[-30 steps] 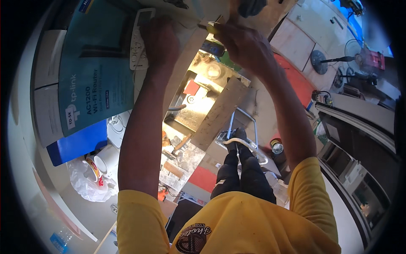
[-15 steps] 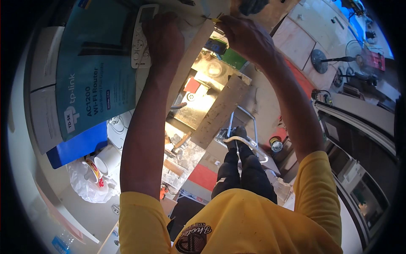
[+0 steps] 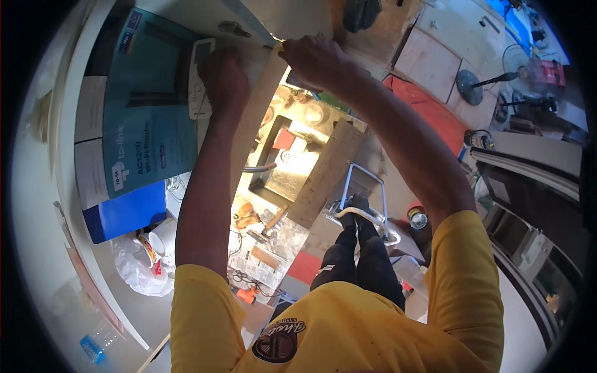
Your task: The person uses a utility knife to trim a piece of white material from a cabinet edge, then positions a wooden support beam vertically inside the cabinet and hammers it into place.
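Note:
Both my arms reach up and forward over a pale shelf edge (image 3: 249, 133). My left hand (image 3: 224, 78) is curled beside a white handheld control unit (image 3: 200, 78) on the shelf; its fingertips are hidden, so what it grips does not show. At the shelf's far corner my right hand (image 3: 316, 61) is closed around a small yellow thing (image 3: 279, 45), mostly covered by the fingers. Left of the control unit stands a large teal router box (image 3: 152, 105).
Below lie a lit counter with a dark sink (image 3: 270, 149), a hammer (image 3: 264, 233) and a wooden board (image 3: 326, 174). My legs stand by a metal-framed ladder or stool (image 3: 367, 174). A blue folder-like item (image 3: 124, 217) and white plastic bag (image 3: 140, 267) are at left.
My right hand has moved left along the far shelf edge, closer to my left hand. The view has shifted, showing more of the cabinet beyond. The left hand remains beside the control unit.

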A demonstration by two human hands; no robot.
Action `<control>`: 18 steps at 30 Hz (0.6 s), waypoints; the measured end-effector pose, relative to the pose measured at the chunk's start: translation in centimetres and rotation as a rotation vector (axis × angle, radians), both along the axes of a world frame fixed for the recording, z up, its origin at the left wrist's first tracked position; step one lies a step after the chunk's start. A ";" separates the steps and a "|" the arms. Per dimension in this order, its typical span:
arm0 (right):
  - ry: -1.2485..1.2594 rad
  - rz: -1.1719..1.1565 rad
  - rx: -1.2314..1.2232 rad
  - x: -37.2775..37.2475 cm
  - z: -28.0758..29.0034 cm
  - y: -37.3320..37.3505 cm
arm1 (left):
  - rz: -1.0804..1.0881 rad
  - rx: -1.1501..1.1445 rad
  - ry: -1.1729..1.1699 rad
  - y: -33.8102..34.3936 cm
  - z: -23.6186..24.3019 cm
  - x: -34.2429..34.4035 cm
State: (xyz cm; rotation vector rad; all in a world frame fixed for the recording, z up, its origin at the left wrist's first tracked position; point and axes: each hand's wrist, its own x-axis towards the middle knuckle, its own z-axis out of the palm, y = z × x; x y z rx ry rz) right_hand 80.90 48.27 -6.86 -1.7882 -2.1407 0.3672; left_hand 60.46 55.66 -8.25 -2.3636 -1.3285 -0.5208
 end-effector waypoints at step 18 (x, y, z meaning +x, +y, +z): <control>0.097 -0.001 0.099 0.8 -2.6 -0.3 | 0.008 -0.054 -0.046 0.1 -0.1 0.2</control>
